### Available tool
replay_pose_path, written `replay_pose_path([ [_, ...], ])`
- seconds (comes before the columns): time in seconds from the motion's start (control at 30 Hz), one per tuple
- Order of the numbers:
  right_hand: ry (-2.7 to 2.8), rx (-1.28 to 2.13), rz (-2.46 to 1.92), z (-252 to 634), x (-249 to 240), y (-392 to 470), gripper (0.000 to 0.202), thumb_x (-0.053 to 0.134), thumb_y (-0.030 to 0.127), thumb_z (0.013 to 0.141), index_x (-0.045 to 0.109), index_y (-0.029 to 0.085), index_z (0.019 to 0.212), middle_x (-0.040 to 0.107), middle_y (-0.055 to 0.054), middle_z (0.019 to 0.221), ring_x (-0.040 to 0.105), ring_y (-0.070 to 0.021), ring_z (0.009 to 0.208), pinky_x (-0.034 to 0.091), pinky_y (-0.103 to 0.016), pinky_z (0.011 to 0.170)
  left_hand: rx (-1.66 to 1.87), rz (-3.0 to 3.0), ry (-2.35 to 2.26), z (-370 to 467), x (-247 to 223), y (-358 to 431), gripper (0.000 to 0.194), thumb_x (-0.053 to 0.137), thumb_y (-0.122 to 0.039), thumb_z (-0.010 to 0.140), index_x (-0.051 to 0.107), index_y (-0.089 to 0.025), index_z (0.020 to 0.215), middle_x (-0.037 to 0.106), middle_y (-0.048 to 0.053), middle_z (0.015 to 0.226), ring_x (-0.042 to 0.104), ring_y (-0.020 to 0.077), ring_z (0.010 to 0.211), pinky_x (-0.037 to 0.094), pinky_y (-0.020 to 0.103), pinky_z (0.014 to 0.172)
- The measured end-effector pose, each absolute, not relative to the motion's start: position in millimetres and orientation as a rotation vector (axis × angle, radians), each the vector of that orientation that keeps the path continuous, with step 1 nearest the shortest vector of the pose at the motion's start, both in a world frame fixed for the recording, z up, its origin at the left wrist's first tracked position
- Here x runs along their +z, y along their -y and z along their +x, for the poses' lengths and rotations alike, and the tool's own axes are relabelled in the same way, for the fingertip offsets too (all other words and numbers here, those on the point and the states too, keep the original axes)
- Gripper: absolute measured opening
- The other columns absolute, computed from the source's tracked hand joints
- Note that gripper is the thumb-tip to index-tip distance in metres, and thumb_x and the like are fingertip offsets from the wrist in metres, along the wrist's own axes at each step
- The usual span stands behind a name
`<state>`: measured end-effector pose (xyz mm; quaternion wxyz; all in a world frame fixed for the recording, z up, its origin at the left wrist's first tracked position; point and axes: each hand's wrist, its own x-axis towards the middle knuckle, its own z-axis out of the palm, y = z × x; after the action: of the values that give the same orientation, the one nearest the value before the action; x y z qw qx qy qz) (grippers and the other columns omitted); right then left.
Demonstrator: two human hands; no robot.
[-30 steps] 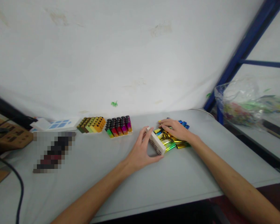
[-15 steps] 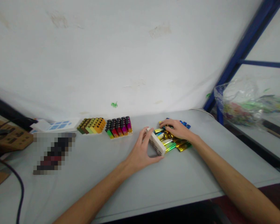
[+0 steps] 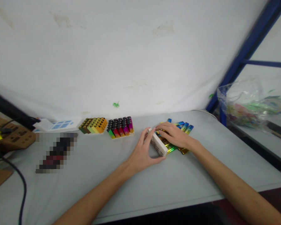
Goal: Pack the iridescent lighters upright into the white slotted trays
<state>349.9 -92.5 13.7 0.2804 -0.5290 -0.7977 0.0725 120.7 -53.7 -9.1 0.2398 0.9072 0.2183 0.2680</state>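
My left hand (image 3: 145, 154) grips a white slotted tray (image 3: 158, 143) tipped on its side, fingers at its far end and thumb at its near end. Lighters with a shiny green and gold finish (image 3: 171, 148) stick out of the tray's right side. My right hand (image 3: 172, 133) lies over them, its fingers curled round a lighter at the tray's far end, mostly hidden by the fingers. Loose blue and gold lighters (image 3: 188, 129) lie on the table beyond and beside that hand.
Left of my hands stands a tray of black-topped coloured lighters (image 3: 120, 127), with yellow and brown lighters (image 3: 93, 125) beside it. Further left are a white and blue box (image 3: 61, 125), a cardboard box (image 3: 18, 137) and a black cable (image 3: 23, 187). A clear plastic bag (image 3: 243, 103) sits at the right.
My right hand has moved left and nearer, from the loose lighters to the tray's edge, uncovering more blue ends. My left hand keeps its grip on the tray.
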Motion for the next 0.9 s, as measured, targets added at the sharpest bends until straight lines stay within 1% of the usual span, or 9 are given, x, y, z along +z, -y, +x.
replay_pose_path([
  [0.17,2.262,0.079,-1.425,333.9,3.0,95.3,0.037,0.039,0.031,0.109,0.069,0.017,0.124,0.071,-0.016,0.124,0.063,-0.0282,0.119,0.037,-0.054,0.117,0.741,2.490,-0.599,120.8,-10.6,52.7,0.111,0.088,-0.046,0.075,0.021,-0.025,0.161,0.027,0.017,0.164,0.029,0.0357,0.156,0.030,0.053,0.129],
  [0.3,2.316,0.091,-1.453,333.2,3.0,93.9,0.038,0.040,0.032,0.109,0.071,0.014,0.123,0.071,-0.017,0.125,0.063,-0.0279,0.120,0.033,-0.056,0.119,0.755,2.500,-0.599,120.5,-13.0,51.6,0.112,0.088,-0.046,0.074,0.021,-0.026,0.161,0.027,0.017,0.164,0.029,0.0353,0.156,0.031,0.052,0.129],
  [0.4,2.338,0.097,-1.446,337.6,5.2,92.8,0.039,0.040,0.033,0.110,0.074,0.017,0.120,0.070,-0.016,0.129,0.062,-0.0281,0.124,0.031,-0.057,0.119,0.752,2.504,-0.604,119.8,-12.3,52.0,0.110,0.087,-0.046,0.075,0.022,-0.026,0.161,0.027,0.016,0.164,0.030,0.0354,0.156,0.032,0.053,0.128],
  [0.57,2.321,0.056,-1.525,357.0,-1.4,88.5,0.042,0.038,0.034,0.110,0.071,0.021,0.133,0.068,-0.015,0.138,0.058,-0.0297,0.132,0.030,-0.059,0.118,0.764,2.520,-0.603,118.6,-9.7,53.3,0.107,0.087,-0.044,0.074,0.027,-0.022,0.159,0.030,0.018,0.161,0.032,0.0357,0.154,0.034,0.051,0.128],
  [0.67,2.268,0.053,-1.558,369.9,-4.4,85.5,0.041,0.039,0.034,0.110,0.071,0.022,0.133,0.068,-0.015,0.137,0.060,-0.0295,0.131,0.029,-0.061,0.119,0.782,2.527,-0.593,118.1,-9.9,53.1,0.107,0.086,-0.044,0.074,0.027,-0.022,0.160,0.031,0.018,0.161,0.032,0.0358,0.154,0.034,0.051,0.127],
  [0.77,2.237,0.072,-1.518,375.5,-1.3,83.8,0.039,0.042,0.033,0.109,0.073,0.020,0.128,0.072,-0.014,0.131,0.064,-0.0285,0.124,0.034,-0.057,0.117,0.784,2.523,-0.597,117.8,-11.1,52.5,0.107,0.086,-0.046,0.074,0.027,-0.022,0.160,0.031,0.018,0.161,0.032,0.0368,0.154,0.034,0.051,0.127],
  [0.83,2.242,0.107,-1.459,374.2,2.9,84.1,0.036,0.044,0.030,0.108,0.073,0.019,0.126,0.073,-0.014,0.128,0.066,-0.0273,0.120,0.041,-0.052,0.113,0.780,2.519,-0.601,117.8,-11.8,52.2,0.107,0.086,-0.047,0.074,0.027,-0.022,0.160,0.031,0.018,0.161,0.032,0.0370,0.154,0.034,0.051,0.127],
  [0.9,2.232,0.153,-1.430,369.1,7.1,85.8,0.035,0.044,0.025,0.107,0.071,0.018,0.127,0.074,-0.013,0.127,0.066,-0.0260,0.119,0.045,-0.048,0.110,0.778,2.516,-0.600,117.8,-12.1,52.3,0.107,0.086,-0.047,0.075,0.026,-0.023,0.161,0.030,0.017,0.162,0.032,0.0364,0.154,0.034,0.051,0.127],
])
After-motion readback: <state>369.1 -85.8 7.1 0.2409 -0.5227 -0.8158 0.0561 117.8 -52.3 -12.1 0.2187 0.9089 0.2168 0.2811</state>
